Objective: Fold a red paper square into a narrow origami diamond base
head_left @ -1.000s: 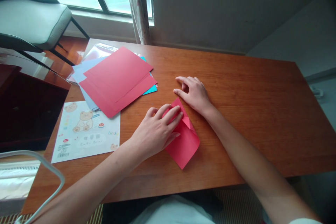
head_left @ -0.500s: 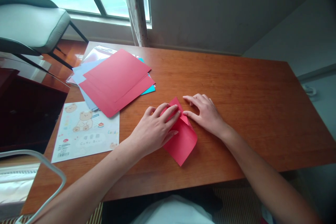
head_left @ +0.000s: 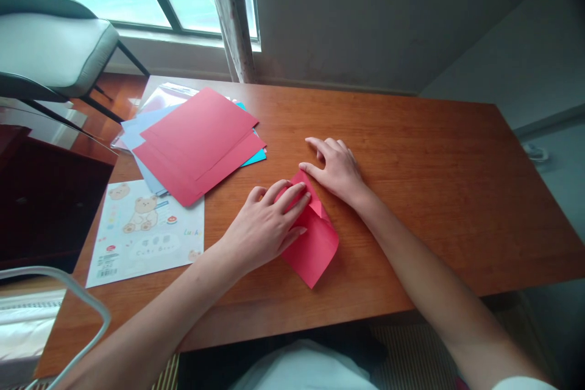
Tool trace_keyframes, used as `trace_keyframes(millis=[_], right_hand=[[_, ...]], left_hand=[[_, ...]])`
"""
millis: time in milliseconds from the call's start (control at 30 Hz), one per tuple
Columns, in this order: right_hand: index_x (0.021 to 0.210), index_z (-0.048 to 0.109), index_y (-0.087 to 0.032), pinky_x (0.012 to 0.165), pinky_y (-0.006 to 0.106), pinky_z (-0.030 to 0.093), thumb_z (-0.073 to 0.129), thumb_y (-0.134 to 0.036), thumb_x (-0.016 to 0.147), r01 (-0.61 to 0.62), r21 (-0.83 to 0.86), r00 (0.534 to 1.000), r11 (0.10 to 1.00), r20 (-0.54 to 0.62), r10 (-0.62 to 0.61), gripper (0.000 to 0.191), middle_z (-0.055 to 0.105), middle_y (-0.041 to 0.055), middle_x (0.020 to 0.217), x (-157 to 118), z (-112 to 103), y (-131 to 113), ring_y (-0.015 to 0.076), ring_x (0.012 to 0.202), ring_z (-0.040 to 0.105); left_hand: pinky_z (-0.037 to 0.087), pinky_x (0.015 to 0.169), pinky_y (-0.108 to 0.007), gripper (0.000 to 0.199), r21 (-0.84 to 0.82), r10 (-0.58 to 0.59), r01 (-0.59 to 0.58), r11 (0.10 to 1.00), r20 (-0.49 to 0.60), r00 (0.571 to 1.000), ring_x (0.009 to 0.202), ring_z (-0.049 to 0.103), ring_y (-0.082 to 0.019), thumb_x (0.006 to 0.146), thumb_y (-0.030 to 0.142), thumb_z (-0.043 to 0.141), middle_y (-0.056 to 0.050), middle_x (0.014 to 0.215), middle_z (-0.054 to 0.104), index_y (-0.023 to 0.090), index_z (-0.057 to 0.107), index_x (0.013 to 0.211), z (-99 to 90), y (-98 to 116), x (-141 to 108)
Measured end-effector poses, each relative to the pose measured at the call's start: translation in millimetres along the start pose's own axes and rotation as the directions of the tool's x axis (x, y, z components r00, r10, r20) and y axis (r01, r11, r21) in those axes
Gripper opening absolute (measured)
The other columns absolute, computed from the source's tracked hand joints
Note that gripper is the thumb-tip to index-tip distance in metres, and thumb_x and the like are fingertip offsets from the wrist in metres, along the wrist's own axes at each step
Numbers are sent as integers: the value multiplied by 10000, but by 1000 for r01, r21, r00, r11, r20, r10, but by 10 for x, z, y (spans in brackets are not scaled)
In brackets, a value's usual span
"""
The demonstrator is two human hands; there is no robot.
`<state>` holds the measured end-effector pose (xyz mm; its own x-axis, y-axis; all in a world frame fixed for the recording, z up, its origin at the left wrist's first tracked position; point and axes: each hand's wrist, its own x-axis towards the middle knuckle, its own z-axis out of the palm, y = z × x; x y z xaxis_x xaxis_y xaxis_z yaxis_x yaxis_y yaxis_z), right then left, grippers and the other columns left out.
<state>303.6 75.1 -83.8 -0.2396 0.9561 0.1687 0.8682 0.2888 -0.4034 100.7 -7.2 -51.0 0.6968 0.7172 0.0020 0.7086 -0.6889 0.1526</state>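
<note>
A partly folded sheet of red paper (head_left: 314,250) lies on the wooden table, one corner pointing toward me and another away. My left hand (head_left: 265,222) rests flat on its upper left part, fingers spread and pressing it down; the paper under the palm is hidden. The right side of the sheet curls up a little. Just past the far corner is my right hand (head_left: 337,170), its thumb tip at or very near that tip and its index finger stretched out apart from the thumb. Whether the thumb touches the paper I cannot tell.
Red sheets (head_left: 201,140) lie over pale blue and turquoise paper at the table's back left. Nearer stands a flat bear-printed sheet (head_left: 146,237). A white curved tube (head_left: 91,298) crosses the lower left. A chair (head_left: 55,49) is beyond the table (head_left: 434,195), by the window.
My right hand has moved away from me and slightly left, from the paper's right edge up to its far corner. The left hand keeps its place on the paper.
</note>
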Motion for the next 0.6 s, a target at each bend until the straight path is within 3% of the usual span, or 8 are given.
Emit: trace_keyframes(millis=[133,400,600], right_hand=[[1302,610,-275,812,423,455,679,-419,888,10,-25,1000,1000,-11,-10,444,661,83,1006,-2,-3,-9,294,936,572],[1406,517,-264,844,435,458,711,-531,844,95,-1,986,995,135,-94,652,645,82,1054,-308,-184,142,292,960,569],[1406,509,-268,872,436,468,744,-551,808,127,4,972,992,199,-125,702,636,86,1106,-482,-304,233,289,987,574]], left_hand=[[383,966,-423,492,14,1,-1,1000,-3,1000,1367,430,-303,1012,418,468,-92,1531,486,239,486,1470,5,3,-3],[376,961,-430,510,22,-4,4,1000,-1,1000,1372,423,-305,1018,428,453,-92,1532,486,231,459,1488,16,11,-12],[363,954,-443,514,22,4,-4,1000,5,1000,1370,410,-311,1020,440,448,-93,1535,482,219,455,1484,25,9,-18]])
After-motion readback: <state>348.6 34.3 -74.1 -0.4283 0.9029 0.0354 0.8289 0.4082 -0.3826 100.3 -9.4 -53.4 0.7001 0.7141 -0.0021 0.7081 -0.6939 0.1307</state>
